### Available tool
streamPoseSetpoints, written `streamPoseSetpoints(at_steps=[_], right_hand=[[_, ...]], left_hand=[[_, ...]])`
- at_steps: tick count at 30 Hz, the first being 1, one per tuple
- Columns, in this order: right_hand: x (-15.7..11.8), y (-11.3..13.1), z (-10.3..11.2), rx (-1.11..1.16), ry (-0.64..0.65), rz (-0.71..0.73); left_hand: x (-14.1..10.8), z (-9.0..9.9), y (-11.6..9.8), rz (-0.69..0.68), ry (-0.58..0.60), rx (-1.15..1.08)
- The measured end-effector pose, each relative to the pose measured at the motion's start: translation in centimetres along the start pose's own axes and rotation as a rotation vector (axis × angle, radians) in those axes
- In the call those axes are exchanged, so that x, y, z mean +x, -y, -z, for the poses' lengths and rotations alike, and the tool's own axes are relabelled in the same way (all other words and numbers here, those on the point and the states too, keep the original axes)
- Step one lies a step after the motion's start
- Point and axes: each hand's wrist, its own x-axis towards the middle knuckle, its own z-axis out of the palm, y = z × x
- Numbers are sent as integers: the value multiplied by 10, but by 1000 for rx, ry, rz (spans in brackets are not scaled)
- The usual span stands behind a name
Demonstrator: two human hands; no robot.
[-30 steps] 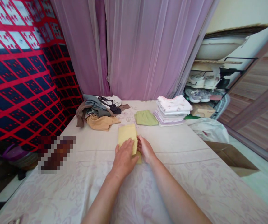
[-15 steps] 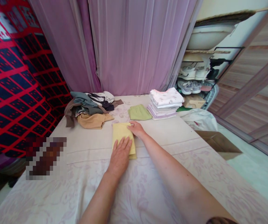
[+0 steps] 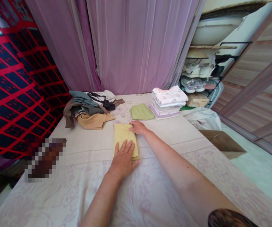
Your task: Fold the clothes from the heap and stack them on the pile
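A yellow folded garment (image 3: 121, 134) lies flat on the bed, its long side running away from me. My left hand (image 3: 124, 157) rests palm down across its lower half, fingers spread, the thumb reaching past its lower right corner. At the upper right corner, my right hand (image 3: 138, 127) pinches the cloth's edge between thumb and fingers. Just beyond that hand lies a green folded garment (image 3: 141, 112). To its right stands a stack of folded white and lilac clothes (image 3: 169, 102).
A heap of loose clothes (image 3: 88, 105) sits at the back left. Purple curtains (image 3: 136, 47) hang behind the bed (image 3: 174, 176). On the right are a shoe rack with shoes (image 3: 192, 85), a white bag (image 3: 201, 118) and an open cardboard box (image 3: 221, 142). A red and black checked cloth (image 3: 15, 82) hangs left.
My left thumb has spread out to the right, past the yellow garment's lower edge. My right hand stays at the upper corner. The view has shifted slightly.
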Motion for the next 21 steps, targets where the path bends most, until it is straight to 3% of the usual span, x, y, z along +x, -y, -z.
streamPoseSetpoints(at_steps=[6, 13, 16, 19, 21], right_hand=[[12, 6, 18, -114, 147, 61], [9, 0, 28, 19, 118, 10], [-14, -15, 35, 115, 66, -87], [-54, -35, 35, 204, 19, -162], [-82, -47, 30, 235, 7, -182]], left_hand=[[3, -1, 3, 3, -47, 7], [3, 9, 4, 12, -60, 29], [1, 15, 20, 34, -187, 7], [-4, 20, 42, 73, -379, 25], [-6, 18, 55, 110, -444, 18]])
